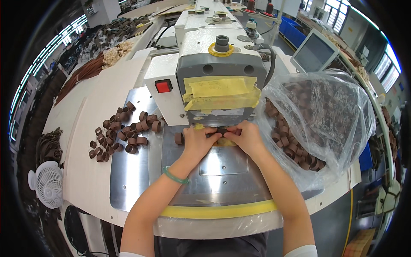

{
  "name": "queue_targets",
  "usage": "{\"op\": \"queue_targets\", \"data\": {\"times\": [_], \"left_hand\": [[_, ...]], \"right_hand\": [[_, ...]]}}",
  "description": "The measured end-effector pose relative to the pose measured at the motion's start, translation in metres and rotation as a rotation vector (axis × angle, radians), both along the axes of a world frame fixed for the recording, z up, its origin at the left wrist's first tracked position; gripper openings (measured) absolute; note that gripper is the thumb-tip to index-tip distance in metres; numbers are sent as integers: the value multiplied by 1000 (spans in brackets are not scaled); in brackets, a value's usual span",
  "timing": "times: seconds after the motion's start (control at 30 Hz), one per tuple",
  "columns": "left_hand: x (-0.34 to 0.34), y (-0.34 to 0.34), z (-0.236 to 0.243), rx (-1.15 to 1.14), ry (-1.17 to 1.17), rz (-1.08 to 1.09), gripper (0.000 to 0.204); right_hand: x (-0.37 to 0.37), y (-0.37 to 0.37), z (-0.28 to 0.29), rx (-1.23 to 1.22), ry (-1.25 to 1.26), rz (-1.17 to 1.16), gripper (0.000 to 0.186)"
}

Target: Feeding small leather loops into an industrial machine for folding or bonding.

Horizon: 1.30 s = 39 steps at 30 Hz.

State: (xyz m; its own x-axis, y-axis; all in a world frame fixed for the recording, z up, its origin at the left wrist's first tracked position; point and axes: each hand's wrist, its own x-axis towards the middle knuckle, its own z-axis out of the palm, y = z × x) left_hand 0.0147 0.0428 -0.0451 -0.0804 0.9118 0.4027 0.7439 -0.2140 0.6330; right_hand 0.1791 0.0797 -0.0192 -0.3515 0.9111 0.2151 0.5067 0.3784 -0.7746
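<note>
Both hands meet under the head of a white and grey sewing machine (220, 60). My left hand (198, 140) pinches the left side of a small dark brown loop (221, 130), and my right hand (247, 138) pinches its right side. The fingers cover much of the loop, and the machine head hides what lies behind it. Another brown loop (179, 138) sits on the metal plate just left of my left hand. A green bangle (174, 175) circles my left wrist.
Several brown loops (124, 128) lie piled on the plate's left. To the right, a clear plastic bag (342, 124) holds many more. Yellow tape (220, 210) runs along the front edge. A white fan (48, 184) stands at left, a screen (316, 50) at back right.
</note>
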Motion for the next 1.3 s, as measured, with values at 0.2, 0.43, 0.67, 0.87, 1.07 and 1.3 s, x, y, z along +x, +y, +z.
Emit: {"op": "queue_targets", "data": {"times": [0.2,0.43,0.67,0.87,1.07,1.3], "left_hand": [[0,2,-3,2,14,-17,25],[-2,5,-6,-10,46,-17,26],[-4,5,-5,-57,7,-33,21],[-3,6,-2,-99,6,-43,19],[-9,5,-3,-94,-28,-54,19],[-4,6,-5,-226,-95,-11,20]], "right_hand": [[3,1,-5,47,24,12,19],[3,3,-11,82,67,27,17],[2,0,-8,65,71,4,18],[2,1,-9,104,55,14,18],[-1,4,-19,163,69,24,17],[0,4,-18,175,57,32,18]]}}
